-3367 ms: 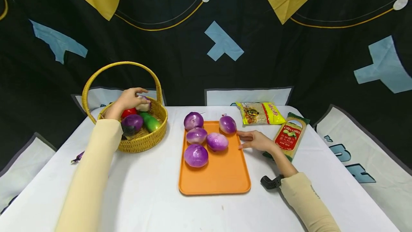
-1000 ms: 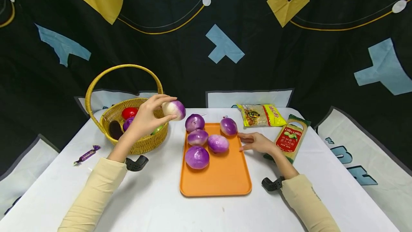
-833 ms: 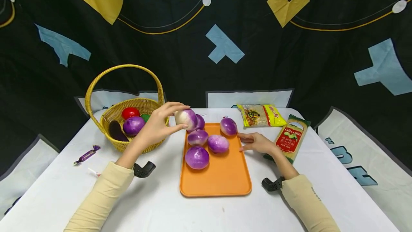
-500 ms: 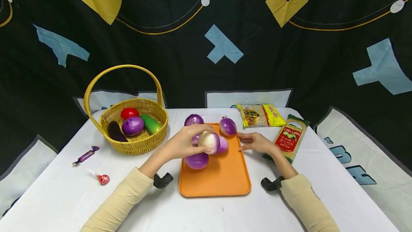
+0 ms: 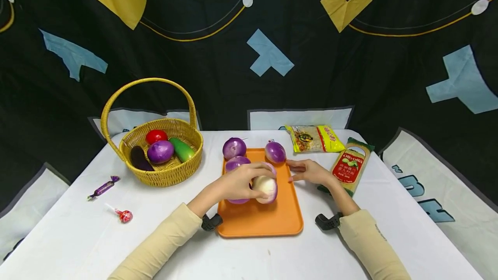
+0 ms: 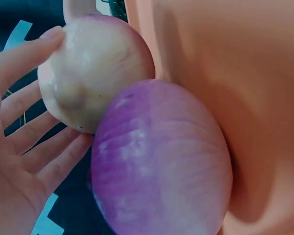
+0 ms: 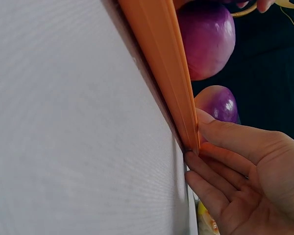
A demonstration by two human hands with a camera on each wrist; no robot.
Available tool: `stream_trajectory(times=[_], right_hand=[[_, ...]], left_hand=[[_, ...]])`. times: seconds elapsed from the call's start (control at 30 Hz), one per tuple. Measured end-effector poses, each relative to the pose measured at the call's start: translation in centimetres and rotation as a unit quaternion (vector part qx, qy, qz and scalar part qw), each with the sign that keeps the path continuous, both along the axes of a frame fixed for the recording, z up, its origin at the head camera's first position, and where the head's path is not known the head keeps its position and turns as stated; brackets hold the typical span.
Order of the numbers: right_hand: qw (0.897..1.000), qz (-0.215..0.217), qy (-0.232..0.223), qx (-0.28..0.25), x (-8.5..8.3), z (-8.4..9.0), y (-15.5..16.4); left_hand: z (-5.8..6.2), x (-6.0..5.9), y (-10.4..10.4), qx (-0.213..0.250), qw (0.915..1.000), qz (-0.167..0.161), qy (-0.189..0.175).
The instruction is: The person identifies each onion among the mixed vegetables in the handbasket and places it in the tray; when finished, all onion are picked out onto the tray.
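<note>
**Pale onion lowered onto the orange tray**

Purple-and-white, the pale onion sat low over the orange tray, cupped by the left hand, whose fingers curled round it, against a purple onion. The right hand lay with straight fingers against the tray's edge, seemingly steadying it. A wicker basket of vegetables stood well apart, left.

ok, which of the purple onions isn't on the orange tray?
The purple onion lying in the yellow wicker basket, between the red tomato and green cucumber. The rest sit on the tray.
</note>
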State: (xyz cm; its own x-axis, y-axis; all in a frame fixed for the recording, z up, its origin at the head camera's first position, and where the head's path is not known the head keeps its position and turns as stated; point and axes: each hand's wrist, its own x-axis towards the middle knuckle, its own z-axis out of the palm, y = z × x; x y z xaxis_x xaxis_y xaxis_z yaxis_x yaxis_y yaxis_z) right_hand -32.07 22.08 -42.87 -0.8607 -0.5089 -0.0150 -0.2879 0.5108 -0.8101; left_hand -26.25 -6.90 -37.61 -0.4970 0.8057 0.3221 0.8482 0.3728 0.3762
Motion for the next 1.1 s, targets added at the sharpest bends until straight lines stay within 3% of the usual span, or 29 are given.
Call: stream_trajectory(times=[0.17,0.57,0.8,1.1], right_hand=[[1.0,0.002,-0.005,-0.004,0.0,0.0,0.0],[1.0,0.007,-0.002,-0.003,0.0,-0.1,0.0],[1.0,0.02,0.003,-0.012,-0.1,-0.1,0.2],[1.0,0.008,-0.003,0.005,0.0,0.0,0.0]], left_hand=[[-0.1,-0.3,0.6,-0.034,0.9991,0.019,0.019],[-0.6,-1.1,0.9,-0.042,0.9986,0.031,0.002],[0.9,-1.3,-1.0,-0.022,0.9985,0.047,0.02],[3.1,-1.3,-5.4,0.02,0.9943,0.104,-0.01]])
